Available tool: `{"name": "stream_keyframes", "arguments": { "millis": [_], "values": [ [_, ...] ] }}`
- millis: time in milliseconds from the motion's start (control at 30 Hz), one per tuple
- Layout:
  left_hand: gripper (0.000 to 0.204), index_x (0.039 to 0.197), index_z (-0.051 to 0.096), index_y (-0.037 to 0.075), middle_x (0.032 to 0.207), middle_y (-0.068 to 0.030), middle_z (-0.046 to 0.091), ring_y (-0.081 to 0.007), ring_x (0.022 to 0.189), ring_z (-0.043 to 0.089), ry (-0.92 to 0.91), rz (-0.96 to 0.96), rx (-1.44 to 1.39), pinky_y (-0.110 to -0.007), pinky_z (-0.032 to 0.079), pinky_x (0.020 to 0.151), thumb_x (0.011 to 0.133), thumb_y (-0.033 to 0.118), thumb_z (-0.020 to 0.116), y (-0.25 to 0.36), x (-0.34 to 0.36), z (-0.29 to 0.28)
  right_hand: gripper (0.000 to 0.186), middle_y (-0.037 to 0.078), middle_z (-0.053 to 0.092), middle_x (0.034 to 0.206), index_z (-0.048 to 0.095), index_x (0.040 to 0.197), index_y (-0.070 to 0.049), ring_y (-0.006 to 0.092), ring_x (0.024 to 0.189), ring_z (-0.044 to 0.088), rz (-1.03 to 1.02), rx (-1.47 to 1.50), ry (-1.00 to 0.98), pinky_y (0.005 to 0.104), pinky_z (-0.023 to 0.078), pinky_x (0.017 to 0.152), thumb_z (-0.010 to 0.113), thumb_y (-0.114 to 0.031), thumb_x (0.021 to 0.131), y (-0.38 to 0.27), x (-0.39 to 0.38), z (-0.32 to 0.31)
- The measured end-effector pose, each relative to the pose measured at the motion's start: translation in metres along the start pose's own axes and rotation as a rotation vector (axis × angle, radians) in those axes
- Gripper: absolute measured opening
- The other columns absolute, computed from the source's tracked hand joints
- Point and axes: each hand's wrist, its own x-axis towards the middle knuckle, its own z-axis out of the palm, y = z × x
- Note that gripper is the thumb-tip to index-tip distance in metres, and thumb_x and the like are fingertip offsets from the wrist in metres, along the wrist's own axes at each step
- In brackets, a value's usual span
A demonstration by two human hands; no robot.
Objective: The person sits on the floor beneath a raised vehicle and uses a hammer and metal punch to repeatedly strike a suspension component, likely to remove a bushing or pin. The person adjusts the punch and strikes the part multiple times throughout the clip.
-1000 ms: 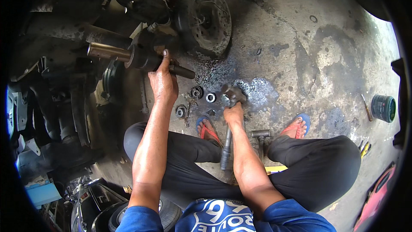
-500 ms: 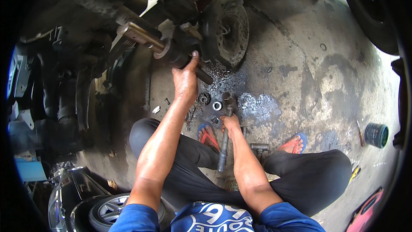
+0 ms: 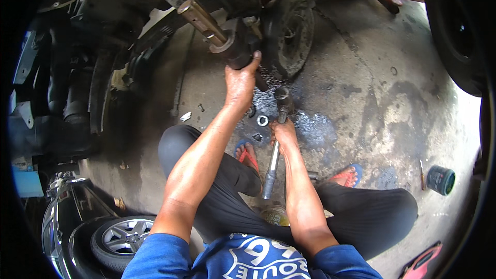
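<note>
My left hand (image 3: 240,87) is closed round the lower side of a dark metal axle part (image 3: 238,46) under the vehicle. A bare steel shaft (image 3: 202,20) sticks out of this part toward the upper left. In my right hand (image 3: 284,133) is a hammer (image 3: 273,163) with a long metal handle, gripped just below its dark head, which points away from me. On the ground left of the hammer lies a shiny metal ring (image 3: 262,120). A small dark piece (image 3: 257,137) lies nearer to me, and a dark ring (image 3: 250,111) is partly hidden by my left wrist.
A dirty wheel (image 3: 290,36) stands beyond my hands, with a wet patch (image 3: 315,130) on the concrete before it. A dark round tub (image 3: 441,180) and a screwdriver (image 3: 422,174) are at the right. A black car's wheel (image 3: 124,237) is at the lower left.
The hammer has come up a little, its head now farther from me and more visible. My left hand keeps its hold on the axle part; the whole view has shifted somewhat.
</note>
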Motion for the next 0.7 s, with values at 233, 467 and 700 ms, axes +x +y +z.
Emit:
{"name": "stream_keyframes", "arguments": {
  "millis": [233,467,700],
  "values": [
    [0.024,0.104,0.067,0.0,0.091,-0.0021,0.066,-0.013,0.085,0.056,-0.115,-0.077,-0.05,-0.032,0.044,0.079,0.089,0.017,0.074,0.007,-0.007,-0.004,0.005,0.004,0.047,0.061,0.057,0.088,-0.001,0.0159,0.043,0.044,0.222,0.087,0.224,0.0348,0.039,0.037,0.061,-0.005,0.089,0.075,0.016,-0.07],
    [0.019,0.103,0.058,0.006,0.084,-0.0041,0.06,-0.0132,0.064,0.051,-0.04,-0.524,-0.766,-0.035,0.047,0.061,0.089,0.014,0.067,-0.001,-0.014,-0.032,0.01,0.003,0.049,0.062,0.062,0.088,-0.004,0.0161,0.046,0.046,0.232,-0.098,0.153,0.0341,0.042,0.042,0.066,-0.013,0.091,0.089,-0.002,-0.101],
    [0.025,0.101,0.054,0.012,0.085,-0.0033,0.058,-0.0126,0.063,0.049,-0.089,-0.476,-1.023,-0.034,0.046,0.06,0.092,0.029,0.069,0.016,-0.021,-0.041,0.016,0.006,0.052,0.064,0.06,0.084,-0.003,0.0203,0.051,0.051,0.36,-0.41,0.198,0.0416,0.046,0.044,0.062,-0.015,0.094,0.112,-0.046,-0.11]
  ]
}}
